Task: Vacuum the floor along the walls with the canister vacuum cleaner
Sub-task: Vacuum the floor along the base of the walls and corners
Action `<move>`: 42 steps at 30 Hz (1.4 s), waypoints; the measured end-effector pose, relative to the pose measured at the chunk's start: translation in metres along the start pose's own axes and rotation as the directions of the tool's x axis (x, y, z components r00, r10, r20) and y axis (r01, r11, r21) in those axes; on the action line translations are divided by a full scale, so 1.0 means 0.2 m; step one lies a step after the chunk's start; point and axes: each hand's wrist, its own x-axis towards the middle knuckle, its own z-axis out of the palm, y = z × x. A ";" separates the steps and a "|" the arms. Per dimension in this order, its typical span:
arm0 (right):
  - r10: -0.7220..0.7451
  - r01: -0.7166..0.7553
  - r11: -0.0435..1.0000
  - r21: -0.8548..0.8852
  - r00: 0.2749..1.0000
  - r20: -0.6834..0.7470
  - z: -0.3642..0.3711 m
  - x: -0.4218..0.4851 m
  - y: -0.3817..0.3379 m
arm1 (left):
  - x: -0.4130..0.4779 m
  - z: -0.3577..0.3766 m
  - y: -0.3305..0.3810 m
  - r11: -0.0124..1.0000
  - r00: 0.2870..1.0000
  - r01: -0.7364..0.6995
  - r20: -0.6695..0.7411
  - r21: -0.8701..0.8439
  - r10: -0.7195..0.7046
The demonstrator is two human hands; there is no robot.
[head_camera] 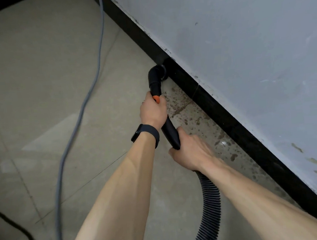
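I hold the black vacuum wand (171, 132) in both hands. My left hand (152, 109), with a dark band on its wrist, grips it near an orange slider (156, 99). Lower down, my right hand (190, 152) is closed round the wand's end, where the ribbed hose (209, 205) joins. The curved nozzle (156, 75) at the wand's tip presses against the black baseboard (216, 107) where the floor meets the grey wall (243, 45). The floor tiles (189, 105) beside the baseboard are speckled with brown stains. The canister itself is out of view.
A grey cable (93, 83) trails across the beige tiled floor (36, 92) from the far wall toward the bottom edge. A black cord (19, 229) curves in at the lower left. The ribbed hose runs down past my right arm.
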 end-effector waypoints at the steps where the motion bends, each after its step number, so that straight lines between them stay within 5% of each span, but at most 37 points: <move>1: 0.000 0.000 1.000 -0.007 1.000 0.000 -0.02 0.02 0.00 | 0.02 0.00 0.02 1.000 1.000 0.008 -0.002 0.017 -0.007; 7: -0.014 0.014 0.997 -0.078 1.000 -0.005 -0.08 0.07 -0.03 | 0.10 -0.04 0.05 0.994 0.989 0.106 0.097 0.025 -0.108; 14: 0.040 -0.039 0.996 0.075 0.999 0.000 0.03 -0.04 -0.04 | 0.00 -0.07 0.03 0.996 0.985 0.065 0.158 0.060 -0.074; 28: -0.024 0.011 0.991 0.132 0.995 0.092 0.38 -0.40 -0.31 | -0.39 -0.47 -0.32 0.986 0.992 0.125 0.019 0.115 -0.128; 42: -0.142 0.134 0.986 -0.097 0.986 -0.088 0.35 -0.53 -0.28 | -0.48 -0.43 -0.27 0.979 0.979 0.198 0.066 -0.057 -0.194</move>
